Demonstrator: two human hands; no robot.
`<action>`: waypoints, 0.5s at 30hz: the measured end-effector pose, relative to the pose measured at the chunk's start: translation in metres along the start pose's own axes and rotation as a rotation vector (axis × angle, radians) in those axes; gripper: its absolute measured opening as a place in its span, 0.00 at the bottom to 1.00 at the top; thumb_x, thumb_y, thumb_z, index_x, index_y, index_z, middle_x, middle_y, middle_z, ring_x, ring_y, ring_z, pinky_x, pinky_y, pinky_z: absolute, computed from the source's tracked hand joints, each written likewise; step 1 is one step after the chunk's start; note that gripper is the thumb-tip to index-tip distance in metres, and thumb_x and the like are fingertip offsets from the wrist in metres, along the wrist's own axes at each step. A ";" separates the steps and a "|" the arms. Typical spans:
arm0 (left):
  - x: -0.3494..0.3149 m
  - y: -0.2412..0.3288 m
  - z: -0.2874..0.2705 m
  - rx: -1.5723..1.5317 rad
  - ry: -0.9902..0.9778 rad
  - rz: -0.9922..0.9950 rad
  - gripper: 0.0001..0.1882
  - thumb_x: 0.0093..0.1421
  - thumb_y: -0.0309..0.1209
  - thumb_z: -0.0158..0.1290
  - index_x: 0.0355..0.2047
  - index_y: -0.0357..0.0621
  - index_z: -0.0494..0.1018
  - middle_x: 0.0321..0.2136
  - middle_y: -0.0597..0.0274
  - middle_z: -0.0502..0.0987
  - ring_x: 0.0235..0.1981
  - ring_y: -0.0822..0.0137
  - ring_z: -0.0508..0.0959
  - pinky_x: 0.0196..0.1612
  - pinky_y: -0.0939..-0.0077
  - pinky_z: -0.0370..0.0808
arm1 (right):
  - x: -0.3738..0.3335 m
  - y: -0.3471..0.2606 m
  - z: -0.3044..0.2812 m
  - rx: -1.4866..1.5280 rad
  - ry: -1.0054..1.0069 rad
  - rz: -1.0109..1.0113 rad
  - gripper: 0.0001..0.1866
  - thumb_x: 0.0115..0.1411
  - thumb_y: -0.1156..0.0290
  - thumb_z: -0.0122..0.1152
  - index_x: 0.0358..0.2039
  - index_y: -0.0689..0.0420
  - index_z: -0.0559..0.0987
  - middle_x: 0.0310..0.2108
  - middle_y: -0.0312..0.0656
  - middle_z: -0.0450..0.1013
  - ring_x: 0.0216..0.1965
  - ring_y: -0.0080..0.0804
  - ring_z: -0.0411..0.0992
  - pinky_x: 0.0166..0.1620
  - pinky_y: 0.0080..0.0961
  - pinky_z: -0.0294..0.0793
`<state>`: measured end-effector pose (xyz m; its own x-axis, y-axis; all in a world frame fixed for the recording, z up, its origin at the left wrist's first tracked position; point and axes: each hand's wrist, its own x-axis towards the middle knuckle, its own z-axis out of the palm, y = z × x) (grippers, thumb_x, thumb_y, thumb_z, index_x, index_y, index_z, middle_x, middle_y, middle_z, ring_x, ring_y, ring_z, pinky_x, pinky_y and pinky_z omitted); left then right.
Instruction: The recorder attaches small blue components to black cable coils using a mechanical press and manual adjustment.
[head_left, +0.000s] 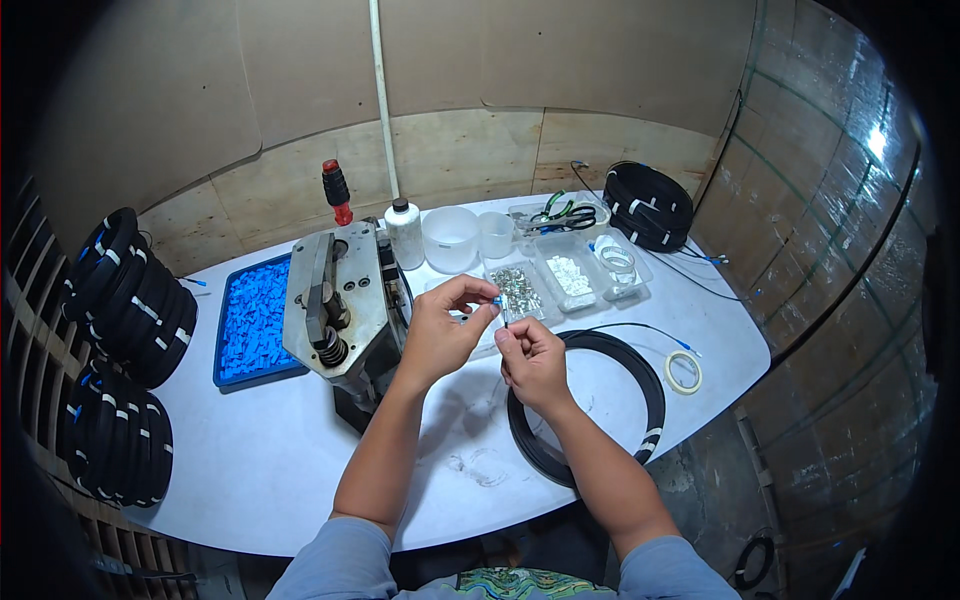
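Note:
Above the middle of the table my left hand [447, 328] pinches a small blue connector [497, 300] between thumb and fingertips. Just below it my right hand [534, 366] is closed on a thin black cable [506, 324], close to the connector. A small pale or metallic piece shows at that spot, too small to name. Under my right forearm lies a coil of black cable [655, 392] bound with white tape. From the coil a loose end with a blue tip [690, 347] reaches right. Whether the held cable belongs to this coil is hidden by my hand.
A metal press [345, 290] stands left of my hands, beside a blue tray [226, 376] of blue pieces. Behind are a white bottle [404, 235], plastic tubs [450, 238], boxes of small parts [567, 278] and scissors [570, 217]. Cable coils [648, 205] stand at both sides; a tape roll [683, 372] lies right.

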<state>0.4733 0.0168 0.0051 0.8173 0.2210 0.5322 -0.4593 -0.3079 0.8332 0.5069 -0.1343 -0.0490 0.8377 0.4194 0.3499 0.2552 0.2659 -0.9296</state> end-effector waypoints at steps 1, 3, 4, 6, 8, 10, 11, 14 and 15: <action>0.000 0.000 0.000 0.000 -0.004 -0.011 0.08 0.55 0.22 0.60 0.36 0.37 0.79 0.32 0.61 0.83 0.34 0.72 0.82 0.39 0.77 0.76 | 0.000 0.000 0.000 0.000 0.000 0.000 0.09 0.66 0.68 0.59 0.30 0.58 0.74 0.13 0.27 0.66 0.14 0.09 0.61 0.18 0.13 0.57; 0.000 -0.001 0.001 -0.003 -0.001 -0.007 0.08 0.55 0.22 0.59 0.36 0.37 0.79 0.32 0.61 0.83 0.33 0.72 0.82 0.40 0.77 0.76 | 0.000 0.001 0.000 -0.006 0.003 0.006 0.10 0.66 0.68 0.59 0.30 0.58 0.74 0.13 0.27 0.66 0.14 0.09 0.61 0.18 0.13 0.57; 0.000 -0.002 0.001 -0.007 0.002 -0.003 0.08 0.55 0.22 0.59 0.36 0.37 0.79 0.32 0.60 0.83 0.33 0.72 0.82 0.40 0.77 0.77 | 0.000 0.001 0.000 -0.005 0.003 0.006 0.10 0.66 0.68 0.59 0.30 0.58 0.74 0.13 0.27 0.66 0.14 0.09 0.61 0.18 0.13 0.57; 0.000 -0.001 0.001 -0.005 0.000 -0.009 0.08 0.55 0.22 0.59 0.36 0.37 0.79 0.32 0.60 0.83 0.33 0.72 0.82 0.40 0.77 0.76 | 0.000 0.001 -0.001 0.015 0.002 0.005 0.10 0.66 0.68 0.59 0.30 0.58 0.74 0.13 0.27 0.66 0.14 0.09 0.61 0.18 0.13 0.57; 0.000 -0.002 0.001 -0.005 -0.003 -0.015 0.08 0.55 0.22 0.59 0.36 0.37 0.79 0.32 0.60 0.83 0.33 0.72 0.82 0.39 0.77 0.76 | 0.001 0.000 -0.001 0.012 0.004 0.006 0.09 0.66 0.68 0.59 0.30 0.58 0.74 0.13 0.27 0.66 0.14 0.09 0.61 0.18 0.13 0.57; 0.000 -0.007 0.001 0.000 0.008 0.043 0.08 0.54 0.22 0.60 0.36 0.37 0.79 0.32 0.61 0.83 0.34 0.72 0.82 0.39 0.78 0.75 | 0.001 0.001 0.000 0.011 0.002 0.006 0.09 0.66 0.68 0.59 0.30 0.58 0.74 0.13 0.27 0.66 0.14 0.09 0.61 0.18 0.13 0.57; 0.000 -0.007 0.000 0.001 0.009 0.043 0.08 0.54 0.22 0.60 0.36 0.37 0.79 0.32 0.61 0.83 0.34 0.72 0.82 0.39 0.78 0.75 | 0.001 0.002 0.000 0.010 0.003 0.007 0.09 0.66 0.68 0.59 0.30 0.58 0.74 0.13 0.27 0.66 0.14 0.09 0.61 0.18 0.13 0.57; 0.000 -0.005 0.001 0.000 0.002 0.037 0.08 0.54 0.22 0.60 0.36 0.37 0.79 0.32 0.61 0.83 0.35 0.73 0.82 0.39 0.78 0.75 | 0.000 0.001 0.000 0.006 0.007 0.008 0.09 0.66 0.68 0.59 0.30 0.58 0.74 0.13 0.27 0.66 0.14 0.09 0.61 0.18 0.13 0.57; 0.000 -0.005 0.001 -0.003 0.000 0.024 0.08 0.54 0.22 0.60 0.36 0.37 0.79 0.32 0.61 0.83 0.34 0.73 0.82 0.39 0.78 0.75 | 0.000 0.001 0.000 0.006 0.008 0.009 0.09 0.66 0.68 0.59 0.30 0.58 0.74 0.13 0.27 0.66 0.14 0.09 0.60 0.18 0.13 0.57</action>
<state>0.4759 0.0175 0.0013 0.8060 0.2135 0.5521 -0.4799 -0.3103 0.8206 0.5074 -0.1340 -0.0499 0.8438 0.4147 0.3407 0.2451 0.2671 -0.9320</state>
